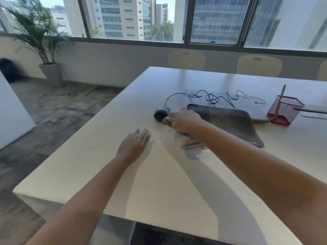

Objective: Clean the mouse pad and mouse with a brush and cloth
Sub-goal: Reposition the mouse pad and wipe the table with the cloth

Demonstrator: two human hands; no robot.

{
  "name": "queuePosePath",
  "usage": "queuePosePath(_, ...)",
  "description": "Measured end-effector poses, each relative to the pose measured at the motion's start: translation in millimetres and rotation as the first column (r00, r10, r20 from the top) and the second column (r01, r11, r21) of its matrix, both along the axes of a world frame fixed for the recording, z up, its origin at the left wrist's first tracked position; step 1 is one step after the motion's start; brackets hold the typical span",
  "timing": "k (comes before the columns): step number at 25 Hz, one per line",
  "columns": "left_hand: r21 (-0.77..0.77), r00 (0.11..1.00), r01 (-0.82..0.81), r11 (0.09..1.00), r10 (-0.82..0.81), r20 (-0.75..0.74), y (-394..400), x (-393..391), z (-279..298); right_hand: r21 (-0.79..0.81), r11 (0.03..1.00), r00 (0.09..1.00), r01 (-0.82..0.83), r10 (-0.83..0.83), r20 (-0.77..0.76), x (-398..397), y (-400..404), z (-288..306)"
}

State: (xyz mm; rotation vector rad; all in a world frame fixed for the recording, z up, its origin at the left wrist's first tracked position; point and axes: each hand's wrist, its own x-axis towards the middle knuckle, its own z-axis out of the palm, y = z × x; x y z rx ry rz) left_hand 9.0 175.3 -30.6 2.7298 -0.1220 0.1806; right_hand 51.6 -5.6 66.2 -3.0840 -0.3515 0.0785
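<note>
At frame centre, the right hand (185, 121) grips a crumpled beige cloth (187, 140) against the dark grey corded mouse (161, 114), just left of the dark rectangular mouse pad (230, 122). The left hand (135, 144) lies flat, fingers straight, on the pale worktop (159, 183).

— What sits on the pale rectangular table (106, 156) at the far right?

— A red wire-mesh pen holder (284, 110), touching a closed grey laptop (247, 106).

— And beyond the table?

— Cream plastic chairs (259, 65) stand along its far edge under wide windows (134, 18). A green potted palm in a grey square planter (39, 38) stands in the left corner on the mottled brown floor (58, 110).
</note>
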Motion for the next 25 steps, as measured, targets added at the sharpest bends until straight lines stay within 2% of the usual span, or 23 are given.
queuePosePath(2, -0.003, 1.0, 0.004, 1.0, -0.004, -0.003, -2.0, -0.9, 1.4, -0.039, 0.999, 0.999, 0.014, -0.015, -0.03, -2.3, 12.5, -20.2)
queuePosePath(5, -0.014, 1.0, 0.002, 1.0, -0.002, -0.013, -0.2, -1.1, 3.6, 0.0, 0.999, 0.999, 0.04, -0.04, -0.009, -17.6, 14.6, -29.9)
queuePosePath(10, 0.022, 0.999, 0.021, 1.0, -0.02, -0.033, -0.2, -1.6, 1.0, -0.019, 0.998, 0.998, -0.065, 0.065, -0.028, -86.4, -14.5, -38.1)
queuePosePath(13, 0.028, 0.999, 0.019, 0.999, -0.018, -0.027, -1.5, -1.8, -0.3, -0.016, 0.995, 0.994, 0.101, -0.101, -0.039, -107.7, -39.5, -24.6)
queuePosePath(15, 0.027, 0.999, 0.026, 0.999, -0.025, -0.038, -0.8, -1.6, -0.6, 0.09, 0.956, 0.96, 0.279, -0.281, 0.008, -110.2, -31.3, -20.8)
queuePosePath(16, 0.026, 0.999, 0.026, 0.999, -0.025, -0.043, -0.4, -1.4, -0.7, 0.161, 0.938, 0.95, 0.309, -0.313, 0.004, -114.7, -16.4, -24.3)
queuePosePath(17, 0.02, 0.999, 0.028, 0.999, -0.027, -0.044, 0.2, -0.9, -0.2, 0.186, 0.943, 0.96, 0.276, -0.279, -0.009, -122.5, 3.9, -31.6)
queuePosePath(20, -0.109, 0.997, 0.031, 0.994, -0.039, -0.072, 3.4, -0.1, 3.6, 0.018, 0.996, 0.996, 0.093, -0.093, 0.002, -153.7, 56.9, -61.3)
queuePosePath(22, -0.2, 0.997, 0.003, 0.98, -0.019, -0.08, 6.0, -1.0, 5.7, -0.007, 0.995, 0.995, 0.095, -0.095, 0.027, -149.6, 56.0, -67.5)
queuePosePath(25, -0.157, 0.996, -0.013, 0.988, -0.001, -0.088, -1.5, -6.0, 8.6, 0.028, 0.988, 0.987, 0.155, -0.156, 0.044, -128.5, 22.4, -63.6)
